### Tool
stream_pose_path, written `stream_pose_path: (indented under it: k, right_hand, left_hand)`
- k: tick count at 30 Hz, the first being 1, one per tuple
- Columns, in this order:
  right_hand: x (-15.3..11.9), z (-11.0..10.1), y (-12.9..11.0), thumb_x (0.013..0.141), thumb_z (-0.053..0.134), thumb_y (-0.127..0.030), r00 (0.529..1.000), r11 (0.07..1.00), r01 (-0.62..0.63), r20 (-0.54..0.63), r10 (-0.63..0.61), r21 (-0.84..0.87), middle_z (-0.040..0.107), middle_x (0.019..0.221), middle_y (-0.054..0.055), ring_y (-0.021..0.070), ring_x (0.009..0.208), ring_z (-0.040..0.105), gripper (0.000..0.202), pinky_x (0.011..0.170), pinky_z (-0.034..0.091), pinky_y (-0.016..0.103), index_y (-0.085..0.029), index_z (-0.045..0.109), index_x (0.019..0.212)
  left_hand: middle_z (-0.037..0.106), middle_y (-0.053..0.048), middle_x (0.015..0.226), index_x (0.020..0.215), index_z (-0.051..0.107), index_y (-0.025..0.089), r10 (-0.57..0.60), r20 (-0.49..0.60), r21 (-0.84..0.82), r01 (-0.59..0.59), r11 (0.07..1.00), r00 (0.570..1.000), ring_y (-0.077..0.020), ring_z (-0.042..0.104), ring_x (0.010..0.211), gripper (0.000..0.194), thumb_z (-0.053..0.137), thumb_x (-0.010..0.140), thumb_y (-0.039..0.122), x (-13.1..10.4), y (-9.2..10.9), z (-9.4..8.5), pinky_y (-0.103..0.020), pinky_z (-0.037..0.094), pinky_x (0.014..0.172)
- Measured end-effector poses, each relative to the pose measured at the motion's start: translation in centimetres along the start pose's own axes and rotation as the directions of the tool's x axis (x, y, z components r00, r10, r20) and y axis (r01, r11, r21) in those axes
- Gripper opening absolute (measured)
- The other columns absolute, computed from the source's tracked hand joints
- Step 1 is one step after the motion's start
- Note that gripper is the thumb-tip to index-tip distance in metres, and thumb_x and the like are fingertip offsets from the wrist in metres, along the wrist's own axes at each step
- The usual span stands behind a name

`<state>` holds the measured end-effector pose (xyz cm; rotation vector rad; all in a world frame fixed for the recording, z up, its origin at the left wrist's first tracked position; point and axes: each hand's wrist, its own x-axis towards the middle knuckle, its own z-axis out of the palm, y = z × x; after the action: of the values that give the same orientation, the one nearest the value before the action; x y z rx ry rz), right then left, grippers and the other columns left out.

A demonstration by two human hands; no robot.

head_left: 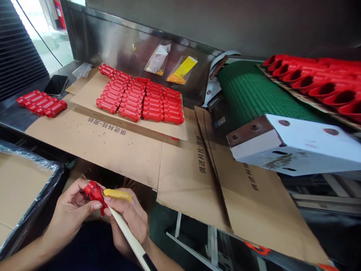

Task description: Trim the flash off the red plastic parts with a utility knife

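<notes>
A red plastic part is held over my lap by my left hand, its fingers and thumb closed round the part's left side. My right hand grips a pale-handled tool with a black section low on the handle. The tool's tip meets the right side of the red part and is hidden by my fingers. A yellow finger cover sits on one finger of my right hand. Rows of similar red parts lie on a cardboard sheet beyond my hands.
Several red parts and a phone lie at the back left. A green conveyor belt carries larger red pieces at the right. Two small bags are on the metal backboard. A plastic-lined box stands at the left.
</notes>
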<state>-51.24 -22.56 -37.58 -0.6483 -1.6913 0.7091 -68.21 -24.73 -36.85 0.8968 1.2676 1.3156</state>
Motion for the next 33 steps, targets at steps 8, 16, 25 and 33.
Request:
stream_pose_path:
  k: [8,16,25,33]
  right_hand:
    - [-0.1,-0.1,0.0,0.090,0.060,0.002,1.000,1.000,0.008,-0.005,-0.007,0.026,0.072,0.112,0.016,0.0235,0.104,0.067,0.036,0.089,0.061,0.041,-0.010,0.067,0.123]
    - [0.0,-0.2,0.1,0.089,0.062,0.005,1.000,0.999,0.003,0.001,-0.004,0.045,0.072,0.113,0.015,0.0223,0.106,0.067,0.036,0.092,0.059,0.040,-0.008,0.068,0.122]
    - [0.1,-0.5,-0.1,0.089,0.063,0.004,0.999,0.999,-0.032,0.029,0.031,0.030,0.072,0.114,0.014,0.0223,0.107,0.066,0.036,0.093,0.059,0.039,-0.011,0.066,0.122]
    - [0.3,-1.2,0.9,0.088,0.064,0.005,0.974,0.980,0.144,0.196,-0.115,-0.140,0.070,0.111,0.019,0.0255,0.103,0.062,0.034,0.090,0.061,0.046,-0.007,0.062,0.120]
  left_hand:
    - [0.076,-0.004,0.096,0.092,0.075,0.024,-0.009,0.012,-0.029,0.009,1.000,1.000,-0.0160,0.074,0.090,0.017,0.088,0.081,0.024,-0.2,-0.7,-0.3,-0.021,0.060,0.084]
    - [0.076,-0.002,0.087,0.088,0.074,0.022,0.059,0.028,-0.002,-0.059,0.998,0.998,-0.0138,0.075,0.083,0.016,0.088,0.080,0.024,0.0,-0.1,0.0,-0.019,0.061,0.079]
    - [0.076,-0.001,0.087,0.088,0.073,0.022,0.067,0.032,0.014,-0.068,0.998,0.997,-0.0129,0.075,0.083,0.015,0.086,0.082,0.021,-0.1,-0.4,-0.1,-0.019,0.060,0.080]
    - [0.072,0.000,0.078,0.086,0.072,0.021,0.062,0.011,-0.004,-0.062,0.998,0.998,-0.0108,0.070,0.069,0.018,0.088,0.079,0.023,0.1,-0.1,0.3,-0.016,0.059,0.066]
